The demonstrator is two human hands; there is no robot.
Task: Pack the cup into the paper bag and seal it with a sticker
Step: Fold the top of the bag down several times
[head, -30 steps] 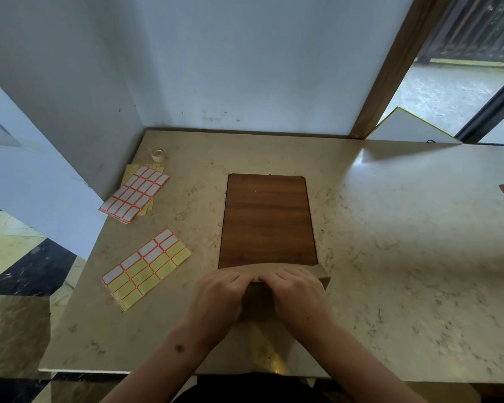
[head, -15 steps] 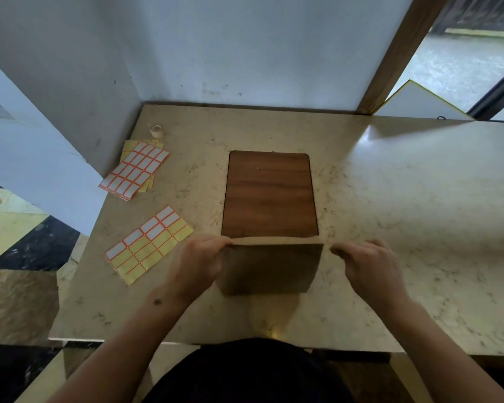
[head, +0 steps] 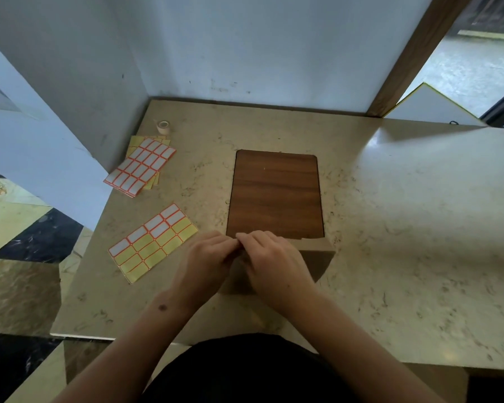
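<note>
A brown paper bag (head: 317,261) stands near the front of the marble table (head: 405,228), its top folded over. My left hand (head: 204,266) and my right hand (head: 274,266) meet at the bag's top left corner, fingertips pinched together on the folded edge. Both hands cover most of the bag's left half. No cup shows; the bag hides whatever is in it. To the left of my hands lies a yellow sticker sheet (head: 153,241) with red-bordered labels, partly peeled.
A brown wooden board (head: 275,196) lies flat just behind the bag. More sticker sheets (head: 141,167) are stacked at the back left, with a small tape roll (head: 163,127) beyond them. Walls close off the back and left; the table edge is at the left.
My right hand has come in from the bag's right corner to the top left, joining my left hand there. The camera view has shifted slightly.
</note>
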